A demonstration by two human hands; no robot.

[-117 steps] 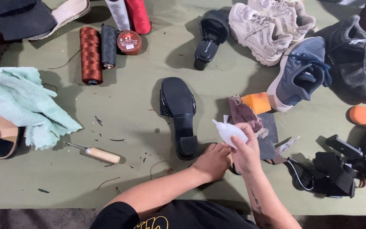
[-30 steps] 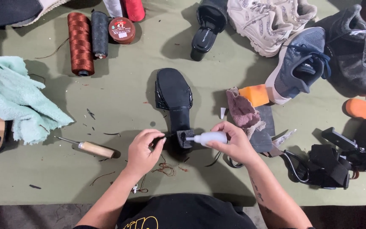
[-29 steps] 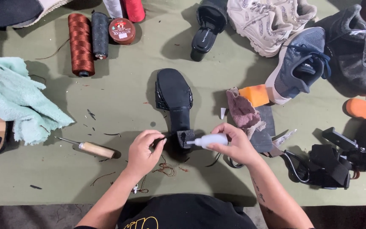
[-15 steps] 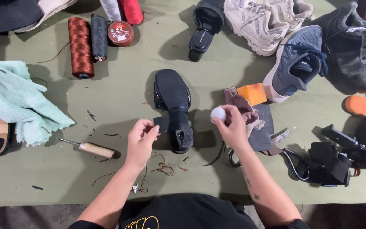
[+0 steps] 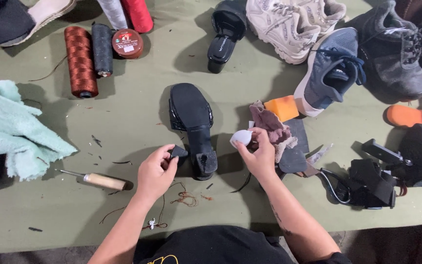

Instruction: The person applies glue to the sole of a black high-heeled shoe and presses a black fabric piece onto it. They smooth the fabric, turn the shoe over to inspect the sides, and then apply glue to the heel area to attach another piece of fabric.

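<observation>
A black block-heeled shoe (image 5: 191, 115) lies sole up in the middle of the green table (image 5: 137, 98), its heel end toward me. My left hand (image 5: 155, 171) pinches a small black heel cap (image 5: 178, 152) just left of the heel. My right hand (image 5: 257, 154) holds a small white glue bottle (image 5: 242, 138) to the right of the heel, with its tip lifted off the shoe.
A wooden-handled awl (image 5: 98, 180) lies to the left, near a pale green towel (image 5: 10, 129). Thread spools (image 5: 79, 61) and a round tin (image 5: 127, 43) stand at the back. Rags (image 5: 272, 127), scissors (image 5: 318, 168), several sneakers (image 5: 333, 68) and a black sandal (image 5: 223, 36) crowd the right.
My right hand pulled the glue bottle off the heel and up to the right. My left hand shifted left of the heel with the black cap.
</observation>
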